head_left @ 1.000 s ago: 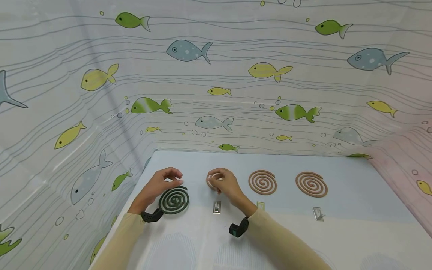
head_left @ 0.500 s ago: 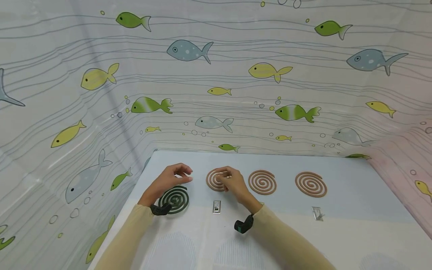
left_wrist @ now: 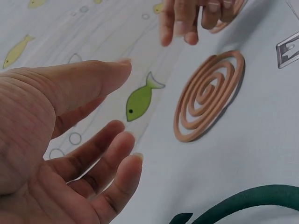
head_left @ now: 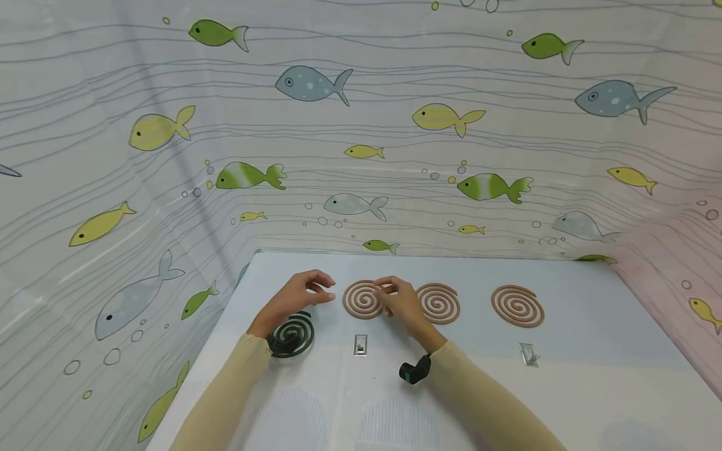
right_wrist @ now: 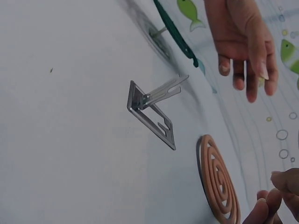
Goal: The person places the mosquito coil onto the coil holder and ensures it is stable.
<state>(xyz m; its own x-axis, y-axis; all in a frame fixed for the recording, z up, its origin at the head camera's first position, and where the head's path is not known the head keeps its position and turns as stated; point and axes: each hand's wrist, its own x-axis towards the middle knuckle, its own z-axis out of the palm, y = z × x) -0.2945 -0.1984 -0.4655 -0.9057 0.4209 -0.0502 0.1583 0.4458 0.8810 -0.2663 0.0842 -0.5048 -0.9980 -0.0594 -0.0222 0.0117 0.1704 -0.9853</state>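
Observation:
A brown mosquito coil (head_left: pixel 361 302) lies flat on the white table between the hands. My left hand (head_left: pixel 301 293) hovers to its left with fingers spread and curved; the left wrist view shows the palm holding nothing. At the coil's right edge hangs my right hand (head_left: pixel 403 302), its fingers (left_wrist: pixel 180 21) bent loosely with nothing in them. Below my left wrist, a dark green coil (right_wrist: pixel 175 32) sits raised on a metal stand. In front of the brown coil is a small metal stand (right_wrist: pixel 152 116) with its prong bent up.
Two more brown coils (head_left: pixel 439 305) (head_left: pixel 517 307) lie to the right along the back. A second metal stand (head_left: pixel 529 355) lies in front of the far right one. Fish-printed sheeting (head_left: pixel 361 181) walls the table at the back and sides.
Both hands have moved right. My right hand has drawn off the left brown coil to its right edge, so more of that coil shows. My left wrist now overlaps the green coil.

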